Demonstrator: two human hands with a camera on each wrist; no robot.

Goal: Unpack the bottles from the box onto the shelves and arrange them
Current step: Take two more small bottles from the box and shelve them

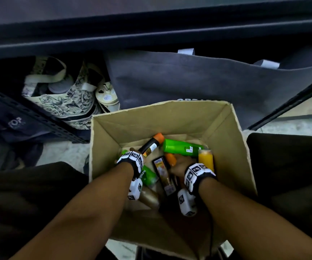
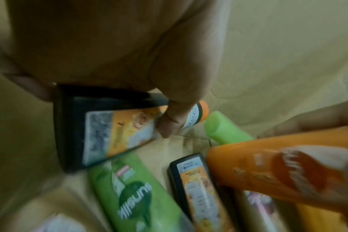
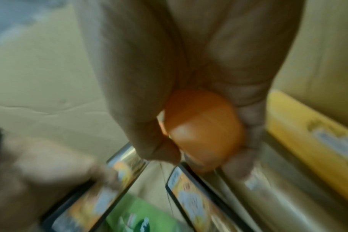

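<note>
An open cardboard box (image 1: 170, 109) stands on the floor with several bottles lying in it. My left hand (image 1: 132, 153) (image 2: 165, 124) grips a black bottle with an orange cap (image 1: 151, 145) (image 2: 109, 128) near the box's left wall. My right hand (image 1: 179, 166) (image 3: 201, 161) curls round the end of an orange bottle (image 1: 171, 159) (image 3: 203, 130) (image 2: 268, 164) in the middle. Around them lie a green bottle (image 1: 181, 148), a yellow bottle (image 1: 205, 158), a second black bottle (image 1: 163, 173) (image 2: 197, 188) and a green Sunsilk bottle (image 1: 147, 175) (image 2: 133, 188).
A dark shelf edge (image 1: 151, 40) runs across the top. Under it sit a grey fabric bag (image 1: 189, 81), a patterned bag (image 1: 61, 102) and a dark bag (image 1: 14, 122). My knees in dark trousers (image 1: 292, 166) flank the box.
</note>
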